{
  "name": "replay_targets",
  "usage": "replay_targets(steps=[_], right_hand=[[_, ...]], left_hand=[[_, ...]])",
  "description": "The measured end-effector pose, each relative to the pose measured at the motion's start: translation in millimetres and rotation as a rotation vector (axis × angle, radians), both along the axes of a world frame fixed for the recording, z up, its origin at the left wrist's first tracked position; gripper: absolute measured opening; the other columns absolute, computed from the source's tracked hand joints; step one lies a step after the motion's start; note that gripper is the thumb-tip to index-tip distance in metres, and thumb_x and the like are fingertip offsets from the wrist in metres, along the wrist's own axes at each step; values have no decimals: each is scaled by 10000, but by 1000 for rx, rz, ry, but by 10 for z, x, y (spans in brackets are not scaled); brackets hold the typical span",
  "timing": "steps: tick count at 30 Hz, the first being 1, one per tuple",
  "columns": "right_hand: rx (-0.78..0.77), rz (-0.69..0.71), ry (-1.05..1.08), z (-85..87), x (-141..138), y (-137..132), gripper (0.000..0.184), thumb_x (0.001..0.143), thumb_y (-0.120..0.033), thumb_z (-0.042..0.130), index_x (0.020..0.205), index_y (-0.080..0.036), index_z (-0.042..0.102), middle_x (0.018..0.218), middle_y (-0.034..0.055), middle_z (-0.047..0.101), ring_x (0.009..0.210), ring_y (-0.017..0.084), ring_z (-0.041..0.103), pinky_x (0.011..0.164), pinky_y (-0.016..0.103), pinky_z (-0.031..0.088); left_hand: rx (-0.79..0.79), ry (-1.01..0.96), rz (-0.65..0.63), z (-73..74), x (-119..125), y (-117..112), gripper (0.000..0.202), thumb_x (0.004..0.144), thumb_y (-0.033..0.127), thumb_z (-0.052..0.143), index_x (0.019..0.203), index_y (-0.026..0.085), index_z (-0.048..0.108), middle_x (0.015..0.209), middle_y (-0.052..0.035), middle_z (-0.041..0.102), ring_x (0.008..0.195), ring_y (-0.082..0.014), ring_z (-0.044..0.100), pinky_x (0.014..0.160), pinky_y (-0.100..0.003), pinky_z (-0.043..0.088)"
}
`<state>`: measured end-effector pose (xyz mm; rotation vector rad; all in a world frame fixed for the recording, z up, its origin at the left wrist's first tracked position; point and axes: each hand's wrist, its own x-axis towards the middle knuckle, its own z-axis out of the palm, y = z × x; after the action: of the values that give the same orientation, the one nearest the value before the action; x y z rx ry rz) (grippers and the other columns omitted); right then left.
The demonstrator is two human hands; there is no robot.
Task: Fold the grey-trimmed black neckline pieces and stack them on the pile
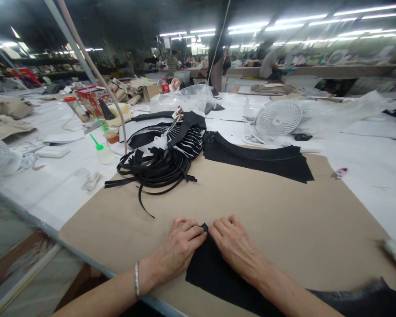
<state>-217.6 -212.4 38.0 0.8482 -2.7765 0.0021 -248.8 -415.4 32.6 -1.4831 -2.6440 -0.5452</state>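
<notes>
- Much of the cloth (214, 268), at the paper's (284, 211) near edge, is covered by the right hand (235, 247), laid flat, unclenched.
- Its corner is pinched by the left hand (181, 244).

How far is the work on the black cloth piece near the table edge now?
Apparently done: a bundle of black cut strips and a flat stack of black cut fabric lie at the far end of the tan paper sheet. In hand: the left hand and right hand press on a small black fabric piece, fingertips meeting at its top corner. Left: this corner looks unfinished; further pieces cannot be judged.
</notes>
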Motion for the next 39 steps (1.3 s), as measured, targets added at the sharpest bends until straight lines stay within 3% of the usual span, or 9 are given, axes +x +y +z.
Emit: replay_targets(steps=[9, 16, 20, 26, 33, 39], right_hand=[[106, 155, 10, 50, -28, 21, 173, 887, -27, 443, 880, -175, 532, 817, 38, 531, 762, 207, 465, 834, 393, 352], [160, 189, 49, 80, -77, 15, 184, 892, -36, 411, 861, -167, 537, 801, 49, 522, 743, 219, 452, 789, 392, 348], [74, 105, 9, 1, -56, 33, 178, 884, -26, 445, 841, -178, 526, 797, 38, 524, 737, 211, 448, 763, 365, 328], [-159, -96, -112, -82, -32, 100, 179, 920, -56, 466, 813, -187, 525, 800, 23, 545, 738, 195, 476, 720, 332, 294], [-187, -111, -229, 43, -13, 72, 158, 960, -136, 475, 846, -191, 569, 850, 28, 592, 800, 202, 511, 735, 343, 278], [-219, -361, -407, 170, -65, -90, 164, 966, -262, 489, 852, -191, 585, 857, 36, 627, 825, 212, 557, 758, 356, 304]], left_hand=[[17, -42, -12, -1, -8, 10, 293, 906, 74, 442, 1140, 199, 566, 1097, -43, 645, 1105, -190, 511, 1004, -398, 285], [0, -43, -11, 20, 5, 1, 306, 907, 72, 429, 1148, 202, 565, 1084, -49, 638, 1099, -195, 513, 1002, -399, 299], [4, -32, -19, 14, 6, -3, 362, 927, 88, 412, 1254, 203, 516, 1127, -62, 637, 1130, -204, 508, 1011, -411, 291], [17, -43, -27, -4, 2, -12, 340, 929, 91, 428, 1231, 207, 531, 1138, -52, 640, 1131, -191, 508, 1006, -402, 291], [1, -60, -25, 4, 9, -14, 353, 931, 87, 421, 1246, 215, 516, 1149, -42, 632, 1132, -195, 503, 1011, -413, 282], [5, -27, -38, 1, 23, -4, 357, 934, 87, 419, 1265, 191, 503, 1143, -57, 633, 1129, -195, 504, 1012, -404, 292]])
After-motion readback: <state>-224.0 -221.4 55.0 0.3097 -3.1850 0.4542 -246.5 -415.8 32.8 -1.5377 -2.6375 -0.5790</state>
